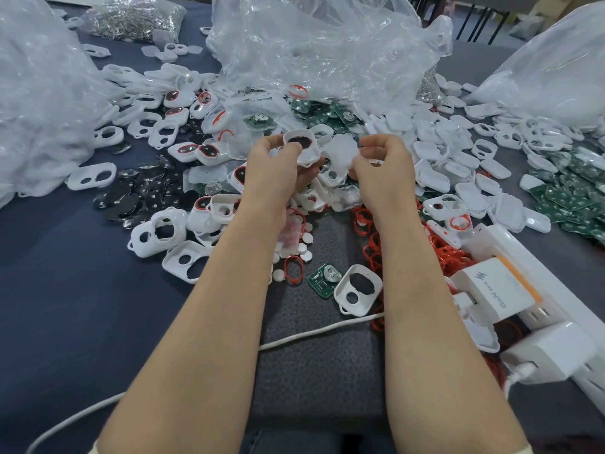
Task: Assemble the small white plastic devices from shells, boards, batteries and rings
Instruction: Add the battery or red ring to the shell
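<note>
Both bare forearms reach straight out over the table (65, 290), wrists level, the hands raised just above the heap of parts. The left hand (278, 165) curls round a white shell (304, 149), fingertips hooked over its rim. The shell's open side faces up, and a dark oval shows inside. The right hand (383, 165) pinches a cloudy clear cover (342, 152) between thumb and bent fingers. That cover sits just beside the shell, but whether the edges touch, I can't tell.

Below the hands, on the dark mat (320, 355), lies a green board (319, 285) carrying a round battery (333, 274). Just beside it is an empty shell (358, 294). A tangle of red rings (375, 253) lies by the right forearm.

Over on the right, a white charger (497, 290) sits plugged into a power strip (556, 290). It reads "GaN", upside down from here, next to a lightning-bolt mark; the smaller print is too fine to read. A white cable (327, 329) crosses the mat under the forearms. Crumpled clear bags (311, 44) rise at the back.
</note>
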Action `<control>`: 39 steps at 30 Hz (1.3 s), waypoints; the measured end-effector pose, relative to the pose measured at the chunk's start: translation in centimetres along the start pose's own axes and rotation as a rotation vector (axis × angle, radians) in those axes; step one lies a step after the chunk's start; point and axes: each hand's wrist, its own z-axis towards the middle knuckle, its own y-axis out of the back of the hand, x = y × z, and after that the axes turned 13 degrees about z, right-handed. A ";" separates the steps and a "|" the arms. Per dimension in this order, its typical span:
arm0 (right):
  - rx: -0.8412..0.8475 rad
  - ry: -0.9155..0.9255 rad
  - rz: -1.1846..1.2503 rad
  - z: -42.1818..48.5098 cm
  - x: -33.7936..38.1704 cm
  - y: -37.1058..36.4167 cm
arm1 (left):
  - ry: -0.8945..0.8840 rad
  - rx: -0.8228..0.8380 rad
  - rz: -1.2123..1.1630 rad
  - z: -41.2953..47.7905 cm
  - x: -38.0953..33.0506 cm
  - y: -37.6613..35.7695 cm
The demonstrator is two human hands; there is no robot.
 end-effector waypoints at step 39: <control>0.048 -0.054 0.168 0.1 -0.1 0.3 | 0.004 0.001 0.039 -0.3 -0.2 -0.1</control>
